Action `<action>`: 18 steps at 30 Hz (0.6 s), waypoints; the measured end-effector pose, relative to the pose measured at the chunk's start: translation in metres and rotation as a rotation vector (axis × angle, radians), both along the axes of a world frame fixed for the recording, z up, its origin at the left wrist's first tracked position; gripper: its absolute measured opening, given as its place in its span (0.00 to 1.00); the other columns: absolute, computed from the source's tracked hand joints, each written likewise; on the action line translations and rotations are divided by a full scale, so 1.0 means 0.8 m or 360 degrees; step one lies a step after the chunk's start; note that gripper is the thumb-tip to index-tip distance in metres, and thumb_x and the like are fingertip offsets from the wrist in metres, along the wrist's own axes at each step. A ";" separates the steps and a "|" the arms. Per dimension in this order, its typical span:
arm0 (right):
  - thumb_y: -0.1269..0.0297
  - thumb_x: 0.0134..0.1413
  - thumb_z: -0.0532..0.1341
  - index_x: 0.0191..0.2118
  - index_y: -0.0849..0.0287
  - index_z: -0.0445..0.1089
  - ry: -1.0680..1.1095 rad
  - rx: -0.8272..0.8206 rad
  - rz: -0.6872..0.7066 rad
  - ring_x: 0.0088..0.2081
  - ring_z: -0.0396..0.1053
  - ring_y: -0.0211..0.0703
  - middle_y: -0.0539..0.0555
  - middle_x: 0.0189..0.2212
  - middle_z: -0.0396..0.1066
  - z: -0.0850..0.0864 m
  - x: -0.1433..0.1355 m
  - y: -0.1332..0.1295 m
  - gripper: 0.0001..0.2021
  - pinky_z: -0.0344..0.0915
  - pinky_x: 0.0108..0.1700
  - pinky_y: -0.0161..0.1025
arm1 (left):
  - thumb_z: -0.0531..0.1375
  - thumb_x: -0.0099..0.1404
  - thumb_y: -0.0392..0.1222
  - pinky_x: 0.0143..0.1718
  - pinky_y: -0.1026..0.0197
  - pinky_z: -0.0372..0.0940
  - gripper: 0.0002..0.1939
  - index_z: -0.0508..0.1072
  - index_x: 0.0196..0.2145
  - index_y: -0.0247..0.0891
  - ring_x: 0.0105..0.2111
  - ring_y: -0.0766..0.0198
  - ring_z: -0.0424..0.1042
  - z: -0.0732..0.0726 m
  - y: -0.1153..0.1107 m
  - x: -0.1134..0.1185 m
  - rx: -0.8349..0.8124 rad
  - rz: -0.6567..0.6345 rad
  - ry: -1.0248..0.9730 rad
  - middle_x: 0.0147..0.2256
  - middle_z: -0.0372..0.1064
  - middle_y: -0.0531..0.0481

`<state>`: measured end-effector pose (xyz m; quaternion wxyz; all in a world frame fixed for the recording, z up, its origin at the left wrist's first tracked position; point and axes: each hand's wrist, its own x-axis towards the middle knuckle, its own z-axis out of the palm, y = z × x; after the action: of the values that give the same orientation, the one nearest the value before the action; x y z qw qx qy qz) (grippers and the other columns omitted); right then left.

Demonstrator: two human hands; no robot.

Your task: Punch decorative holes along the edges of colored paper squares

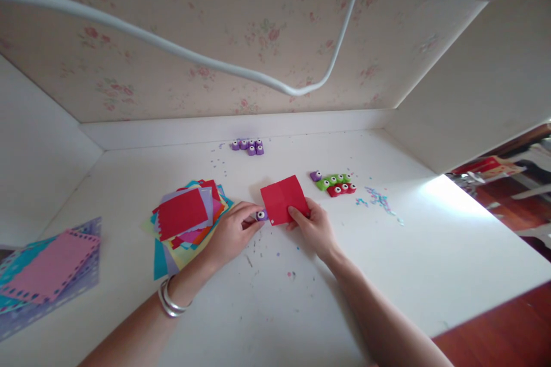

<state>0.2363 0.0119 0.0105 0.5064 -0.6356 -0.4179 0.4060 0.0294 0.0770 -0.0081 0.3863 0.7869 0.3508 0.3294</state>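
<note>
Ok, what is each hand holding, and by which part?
Left hand: purple eyed piece, by opposite sides. Right hand: red paper, by its lower right corner.

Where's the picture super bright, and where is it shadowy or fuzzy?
Head view: glare whitens the table near its right edge; head view: a soft shadow lies beside the right forearm; head view: the clutter beyond the table looks fuzzy.

Glare is bleaching the smooth white tabletop point(447, 198) at right, soft shadow is edging the bare right forearm point(370, 298), and lens distortion is stretching the margins.
</note>
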 end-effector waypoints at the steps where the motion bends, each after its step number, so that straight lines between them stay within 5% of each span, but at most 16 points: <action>1: 0.59 0.55 0.60 0.41 0.61 0.69 -0.0008 -0.0005 -0.0006 0.23 0.73 0.42 0.52 0.25 0.76 0.001 0.000 0.000 0.12 0.68 0.29 0.37 | 0.61 0.65 0.42 0.39 0.61 0.74 0.11 0.74 0.46 0.42 0.40 0.62 0.74 0.000 0.000 0.000 -0.0005 0.0001 -0.0009 0.44 0.70 0.47; 18: 0.60 0.56 0.59 0.41 0.59 0.69 -0.0116 -0.0056 -0.0007 0.25 0.74 0.44 0.51 0.25 0.77 0.000 0.002 -0.001 0.09 0.68 0.31 0.39 | 0.61 0.65 0.42 0.38 0.62 0.74 0.11 0.73 0.45 0.41 0.38 0.63 0.74 0.003 -0.001 0.000 -0.0080 -0.0008 -0.0023 0.43 0.70 0.47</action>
<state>0.2377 0.0108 0.0102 0.4805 -0.6597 -0.4276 0.3888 0.0295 0.0762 -0.0061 0.4094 0.7754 0.3542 0.3251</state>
